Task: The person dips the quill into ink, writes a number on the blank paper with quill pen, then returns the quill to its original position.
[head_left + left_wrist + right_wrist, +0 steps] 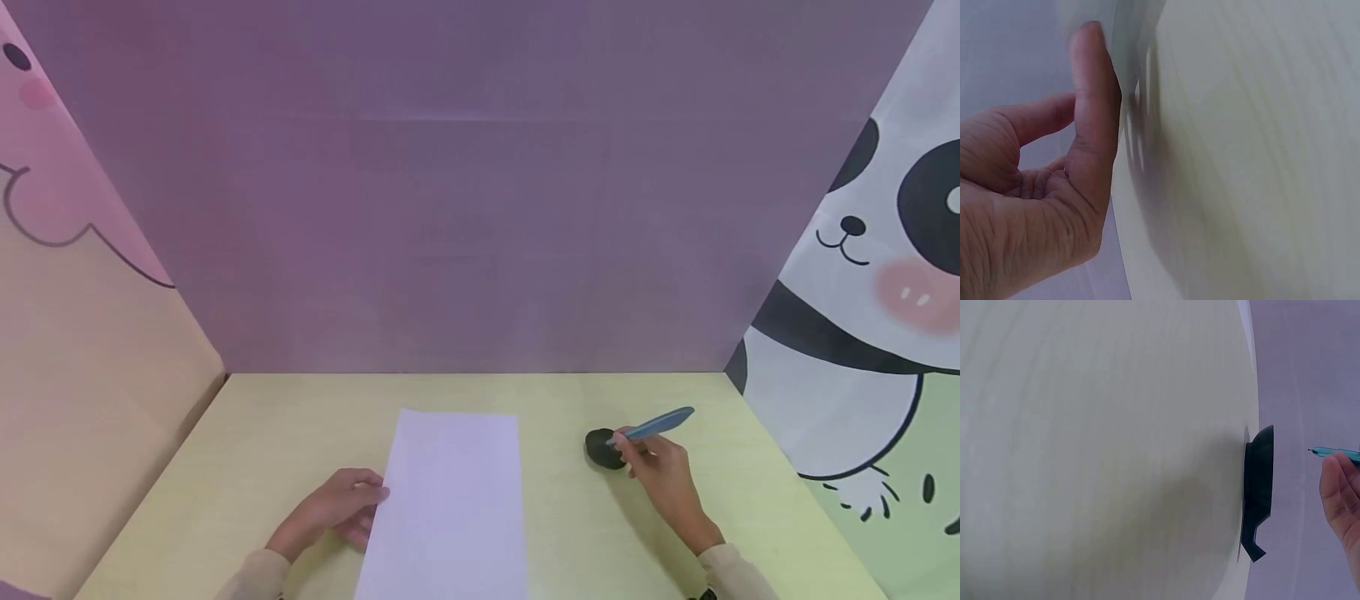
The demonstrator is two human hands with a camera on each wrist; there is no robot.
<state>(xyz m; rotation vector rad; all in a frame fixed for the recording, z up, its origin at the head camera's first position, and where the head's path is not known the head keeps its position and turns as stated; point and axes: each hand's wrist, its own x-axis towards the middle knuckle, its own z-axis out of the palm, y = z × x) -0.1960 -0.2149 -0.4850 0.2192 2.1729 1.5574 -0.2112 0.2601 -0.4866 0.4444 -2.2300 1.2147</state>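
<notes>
My left hand [341, 504] holds the left edge of a white sheet of paper [457, 508], with the thumb over that edge and other fingers partly hidden beside or beneath it. In the left wrist view, the left hand's index finger [1094, 112] stands nearly straight. On the right, my right hand [663, 479] pinches a blue pen [660, 423] with a broad, feather-like end. Its thin tip points left, over a small round black dish [602, 450] on the table. From the right wrist view, the pen [1332, 452] is raised apart from the dish [1260, 478].
The pale wooden table [300, 417] carries the paper and the dish. A purple backdrop [480, 208] rises at its far edge. Side panels carry a pink cartoon figure [82, 167] on the left and a panda [847, 333] on the right.
</notes>
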